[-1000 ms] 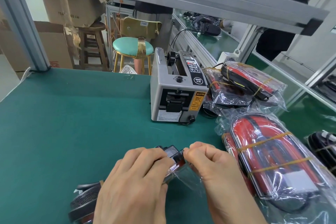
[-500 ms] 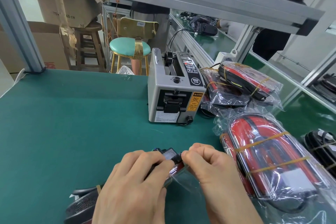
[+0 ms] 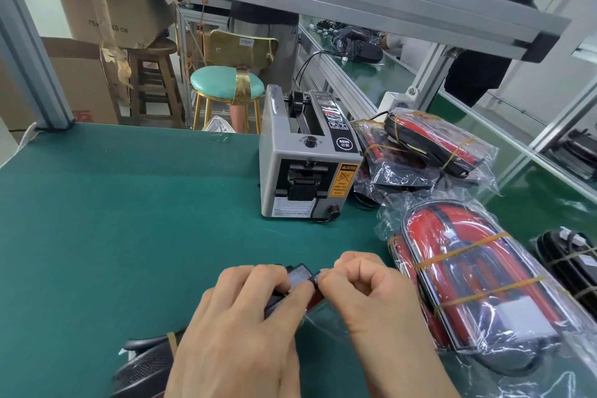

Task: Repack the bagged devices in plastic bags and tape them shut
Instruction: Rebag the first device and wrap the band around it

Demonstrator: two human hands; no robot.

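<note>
Head view looks down on two bare hands meeting at the near edge of a green bench [image 3: 129, 220]. The left hand [image 3: 239, 329] lies over a dark device [image 3: 298, 278], its fingers curled across the top with the tips pressing near the far end. The right hand [image 3: 365, 294] is curled tight, thumb and forefinger pinching the edge of a clear plastic bag [image 3: 323, 317] right where it meets the device's end. Under the left wrist a black mesh-faced part [image 3: 145, 365] of the same unit shows, with a tan band around it.

My reading is that the bag's mouth is being folded over the device's end, so the sealing step is at hand (no tape is on the fingers yet, as far as I can see). The next move would call for one hand to hold the fold flat while the other reaches far and right for a strip.

That strip would come from the grey tape dispenser [image 3: 307, 165], well beyond the hands. Its yellow label reads "CAUTION"; the smaller lines beneath are too fine to read, and a round badge on top is too blurred to trust.

Right of it lie finished packs: a large red-and-black bagged device [image 3: 468, 284] bound with tan bands, just beside the right hand, and more bagged devices [image 3: 429, 145] farther off. A cardboard carton [image 3: 106, 10] at far left carries partly hidden print ending "CM".
</note>
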